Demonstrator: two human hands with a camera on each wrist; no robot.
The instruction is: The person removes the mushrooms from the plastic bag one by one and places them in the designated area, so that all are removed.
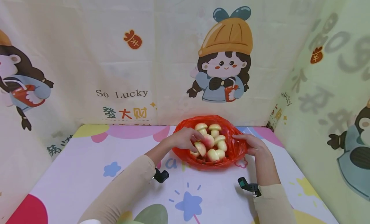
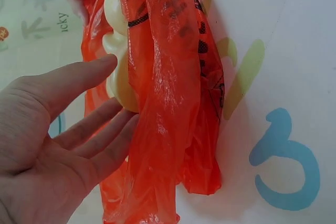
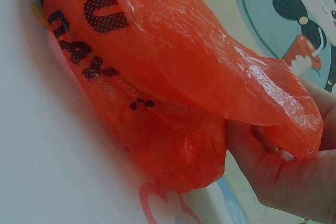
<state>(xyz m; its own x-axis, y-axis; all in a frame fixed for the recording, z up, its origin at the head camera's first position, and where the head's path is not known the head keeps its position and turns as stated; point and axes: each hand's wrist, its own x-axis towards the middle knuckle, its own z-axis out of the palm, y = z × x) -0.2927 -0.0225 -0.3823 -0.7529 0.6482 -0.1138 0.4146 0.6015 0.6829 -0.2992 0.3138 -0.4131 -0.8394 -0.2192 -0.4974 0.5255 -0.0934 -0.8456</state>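
A red plastic bag [image 1: 239,146] lies on the table with its mouth spread wide. Inside are several pale toy mushrooms [image 1: 220,142] and a pink-and-cream toy peach [image 1: 208,141]. My left hand [image 1: 185,139] reaches over the bag's left rim, thumb and fingers spread around the nearest mushroom [image 1: 200,148]. In the left wrist view the thumb overlaps that mushroom [image 2: 122,85], while the fingertips pass partly behind the bag's edge. My right hand [image 1: 252,143] grips the bag's right rim; in the right wrist view, a fold of red plastic [image 3: 294,129] covers some of its fingers.
The table wears a white printed cloth [image 1: 138,188] with stars and letters. Printed curtains [image 1: 173,57] hang behind and at both sides, close to the bag's far edge. A small black camera [image 1: 161,175] sits on the left wrist, another camera [image 1: 249,186] on the right.
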